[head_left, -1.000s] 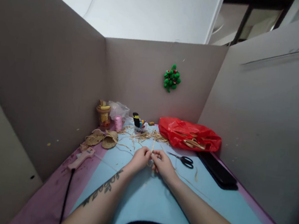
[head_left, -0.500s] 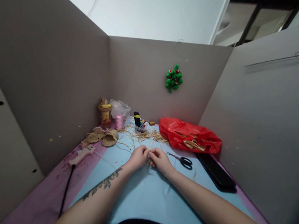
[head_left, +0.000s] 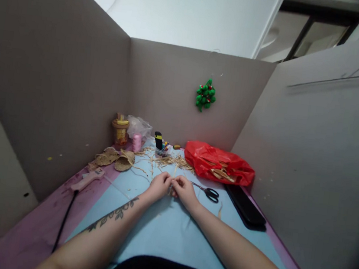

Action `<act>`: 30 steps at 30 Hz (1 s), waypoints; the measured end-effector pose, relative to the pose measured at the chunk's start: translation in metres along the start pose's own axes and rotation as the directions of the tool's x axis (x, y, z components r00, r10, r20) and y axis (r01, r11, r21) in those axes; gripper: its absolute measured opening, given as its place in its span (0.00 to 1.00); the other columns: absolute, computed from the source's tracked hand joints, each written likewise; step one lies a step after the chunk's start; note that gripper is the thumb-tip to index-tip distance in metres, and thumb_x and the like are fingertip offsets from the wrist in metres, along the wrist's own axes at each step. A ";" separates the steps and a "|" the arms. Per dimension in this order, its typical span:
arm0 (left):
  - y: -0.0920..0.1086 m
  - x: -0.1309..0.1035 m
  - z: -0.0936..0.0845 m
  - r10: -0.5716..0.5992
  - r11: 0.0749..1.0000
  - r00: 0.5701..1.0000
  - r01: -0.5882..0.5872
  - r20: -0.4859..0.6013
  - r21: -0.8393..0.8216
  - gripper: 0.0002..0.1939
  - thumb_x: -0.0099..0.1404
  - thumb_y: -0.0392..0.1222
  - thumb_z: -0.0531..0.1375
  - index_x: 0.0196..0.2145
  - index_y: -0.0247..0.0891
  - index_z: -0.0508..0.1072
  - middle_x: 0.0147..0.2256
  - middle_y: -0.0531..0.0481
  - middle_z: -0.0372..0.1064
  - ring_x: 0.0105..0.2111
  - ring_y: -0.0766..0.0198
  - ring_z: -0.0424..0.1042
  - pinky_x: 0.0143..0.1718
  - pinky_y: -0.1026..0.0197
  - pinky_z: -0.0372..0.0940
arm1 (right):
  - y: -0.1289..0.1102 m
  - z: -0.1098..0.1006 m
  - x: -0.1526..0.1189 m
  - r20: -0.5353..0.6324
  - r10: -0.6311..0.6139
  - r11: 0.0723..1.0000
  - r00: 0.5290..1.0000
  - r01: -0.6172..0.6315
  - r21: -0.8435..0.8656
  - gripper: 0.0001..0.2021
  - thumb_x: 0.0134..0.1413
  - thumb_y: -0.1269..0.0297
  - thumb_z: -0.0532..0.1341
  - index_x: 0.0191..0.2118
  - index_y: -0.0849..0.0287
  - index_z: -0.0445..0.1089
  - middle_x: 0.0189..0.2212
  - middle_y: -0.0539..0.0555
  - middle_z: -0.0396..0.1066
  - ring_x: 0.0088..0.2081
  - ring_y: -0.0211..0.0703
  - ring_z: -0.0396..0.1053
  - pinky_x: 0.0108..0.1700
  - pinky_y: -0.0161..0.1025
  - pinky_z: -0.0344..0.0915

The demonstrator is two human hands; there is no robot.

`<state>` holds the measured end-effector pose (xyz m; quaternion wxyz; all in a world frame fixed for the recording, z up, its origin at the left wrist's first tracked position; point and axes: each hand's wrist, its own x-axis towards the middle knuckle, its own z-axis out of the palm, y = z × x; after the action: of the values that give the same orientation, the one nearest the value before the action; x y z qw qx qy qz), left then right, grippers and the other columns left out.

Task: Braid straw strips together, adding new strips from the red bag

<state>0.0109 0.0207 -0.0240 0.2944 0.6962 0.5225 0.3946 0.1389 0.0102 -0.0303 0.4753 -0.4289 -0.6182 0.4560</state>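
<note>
My left hand (head_left: 160,184) and my right hand (head_left: 185,189) meet fingertip to fingertip above the blue mat. Both are closed in a pinch on a thin, pale straw strip (head_left: 175,169), whose upper end sticks up beyond the fingers. The part between the fingertips is mostly hidden. Just right of my right hand lie black-handled scissors (head_left: 210,193), their blades pointing toward it. Behind the hands spreads a loose pile of dry straw strips (head_left: 179,162). A red plastic bag (head_left: 219,157) beside the pile holds more of them.
Left of the mat are a pink glue gun (head_left: 87,180) with a black cord, and brown woven pieces (head_left: 125,161). Pink thread (head_left: 136,143), a lidded cup (head_left: 120,132) and a small tub of tools (head_left: 162,152) stand behind. A black case (head_left: 246,208) lies right. Grey panels enclose three sides.
The view has shifted slightly, so most things on the table appear farther left. My hands stay together in the same pinch, with only slight finger movement.
</note>
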 end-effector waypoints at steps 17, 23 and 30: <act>-0.010 0.025 0.012 0.088 0.993 0.994 -0.081 0.073 -0.089 0.09 0.58 0.40 0.49 0.24 0.35 0.63 0.21 0.55 0.60 0.24 0.69 0.59 0.26 0.66 0.54 | 0.016 -0.008 0.011 -0.104 0.092 0.990 0.990 -0.080 0.114 0.17 0.44 0.50 0.60 0.25 0.59 0.59 0.11 0.44 0.61 0.12 0.30 0.55 0.14 0.27 0.49; -0.008 0.011 0.015 0.057 0.988 0.998 -0.052 0.027 -0.143 0.10 0.61 0.41 0.48 0.26 0.36 0.63 0.20 0.55 0.59 0.22 0.69 0.59 0.25 0.67 0.54 | 0.010 -0.008 0.006 -0.082 0.102 0.992 0.991 -0.096 0.083 0.15 0.44 0.52 0.60 0.25 0.60 0.59 0.12 0.43 0.60 0.13 0.30 0.57 0.14 0.28 0.50; -0.015 0.000 0.005 0.051 0.983 0.998 -0.043 0.040 -0.180 0.11 0.60 0.44 0.49 0.25 0.36 0.63 0.21 0.55 0.60 0.23 0.69 0.60 0.26 0.66 0.55 | 0.009 -0.003 0.002 0.019 0.076 0.995 0.997 -0.077 0.064 0.14 0.45 0.54 0.59 0.26 0.59 0.59 0.11 0.43 0.61 0.13 0.30 0.57 0.15 0.28 0.52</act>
<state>0.0076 0.0246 -0.0385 0.3579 0.6878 0.4616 0.4311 0.1428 0.0148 -0.0378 0.4660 -0.4329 -0.5901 0.4972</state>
